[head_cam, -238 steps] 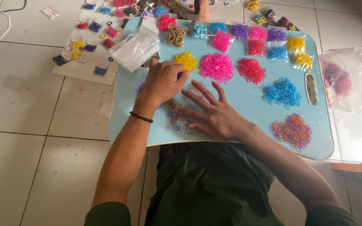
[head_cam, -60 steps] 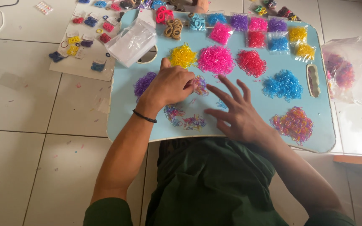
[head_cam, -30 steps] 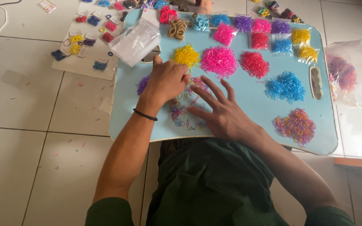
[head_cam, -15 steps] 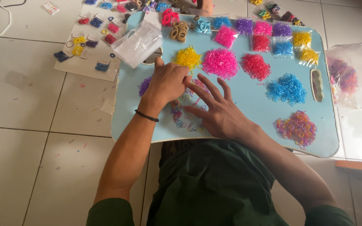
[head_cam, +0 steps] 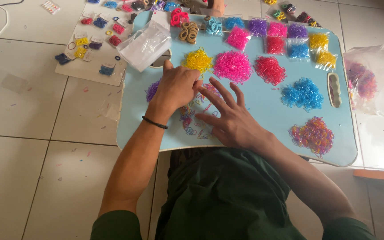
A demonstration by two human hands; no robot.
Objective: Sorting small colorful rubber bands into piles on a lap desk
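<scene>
White floor tiles surround a light-blue lap worktop [head_cam: 263, 111] where mixed-colour tiny elastic bands [head_cam: 196, 122] lie scattered near the middle. Left hand [head_cam: 176, 86] curls, fingers pressed together over them; right hand [head_cam: 230, 120] rests flat, fingers spread. Bands look light, soft, springy, likely best pinched singly at the loop.

This is looking like a home where somebody is doing small packing work on the floor. The person is sitting on a white tiled floor [head_cam: 32, 111] with a light blue lap tray [head_cam: 263, 106] lying over the legs. Sorted heaps of tiny coloured rubber bands [head_cam: 233, 66] are lying on the tray, and small filled plastic bags [head_cam: 281, 38] are standing in a row along its far edge. More packets are lying on a white sheet [head_cam: 90, 58] on the tiles.
</scene>
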